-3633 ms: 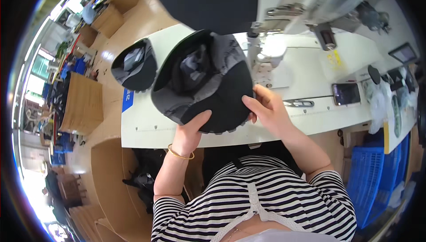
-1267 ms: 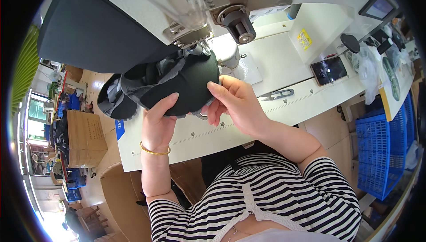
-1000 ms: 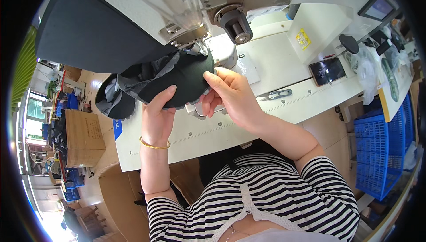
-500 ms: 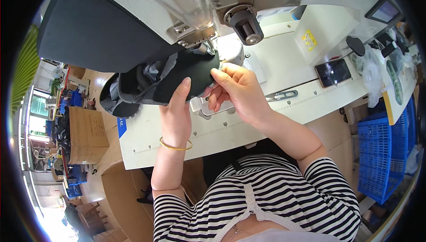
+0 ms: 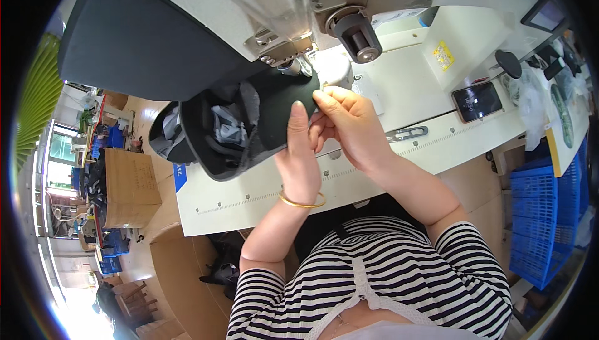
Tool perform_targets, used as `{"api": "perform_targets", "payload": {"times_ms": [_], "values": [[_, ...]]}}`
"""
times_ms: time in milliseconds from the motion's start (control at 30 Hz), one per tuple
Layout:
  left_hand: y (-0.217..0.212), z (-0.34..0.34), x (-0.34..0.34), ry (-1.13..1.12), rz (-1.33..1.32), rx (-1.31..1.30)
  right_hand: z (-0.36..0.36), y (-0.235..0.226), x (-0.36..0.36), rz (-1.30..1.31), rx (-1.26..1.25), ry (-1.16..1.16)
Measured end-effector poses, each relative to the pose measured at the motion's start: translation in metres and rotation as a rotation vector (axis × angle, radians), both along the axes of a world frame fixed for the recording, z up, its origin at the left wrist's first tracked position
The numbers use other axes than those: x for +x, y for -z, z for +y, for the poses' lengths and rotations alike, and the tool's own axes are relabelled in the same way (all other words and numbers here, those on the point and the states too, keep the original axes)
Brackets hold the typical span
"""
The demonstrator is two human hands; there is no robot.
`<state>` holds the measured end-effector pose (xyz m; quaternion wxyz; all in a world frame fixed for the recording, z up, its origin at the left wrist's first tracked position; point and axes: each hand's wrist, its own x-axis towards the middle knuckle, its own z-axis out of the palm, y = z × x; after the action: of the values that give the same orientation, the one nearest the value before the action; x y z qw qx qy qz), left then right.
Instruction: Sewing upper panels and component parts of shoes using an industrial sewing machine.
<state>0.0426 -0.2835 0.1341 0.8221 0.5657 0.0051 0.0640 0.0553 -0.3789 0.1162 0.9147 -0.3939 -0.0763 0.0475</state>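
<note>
A black, hollow fabric piece (image 5: 277, 106) with crumpled grey lining sits below the sewing machine's presser foot (image 5: 304, 65), its open side turned up and left. My left hand (image 5: 301, 162) grips its near edge, thumb on top and fingers hidden underneath. At the piece's right edge, my right hand (image 5: 355, 129) pinches the rim between thumb and forefinger, its other fingers curled below. More dark fabric with grey lining hangs off to the left. Whether it is joined to the held piece, I cannot tell. The needle's contact point is hard to see.
Overhead, the machine head (image 5: 231, 12) and its dark panel (image 5: 150, 47) crowd the upper left. On the white table (image 5: 268, 206) lie thread snips (image 5: 409, 133) and a phone (image 5: 476, 103). Blue crates (image 5: 543, 221) stand at right; cardboard boxes (image 5: 131, 187) at left.
My left hand has slid right along the near edge, closer to my right hand. The fabric piece has turned, showing more of its opening and grey lining. The whole view has shifted slightly.
</note>
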Motion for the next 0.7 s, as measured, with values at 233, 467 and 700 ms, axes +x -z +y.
{"api": "perform_targets", "payload": {"times_ms": [233,467,700], "values": [[0.01,-0.024,-0.001,-0.082,0.029,0.006,-0.003,0.007,0.003,-0.013,-0.153,0.106],[0.011,0.023,-0.063,0.149,-0.352,0.868,-0.013,-0.003,-0.007,0.036,-0.276,0.063],[-0.019,0.15,0.062,-0.41,-0.419,0.586,0.003,-0.009,-0.022,-0.068,-0.503,-0.019]]}}
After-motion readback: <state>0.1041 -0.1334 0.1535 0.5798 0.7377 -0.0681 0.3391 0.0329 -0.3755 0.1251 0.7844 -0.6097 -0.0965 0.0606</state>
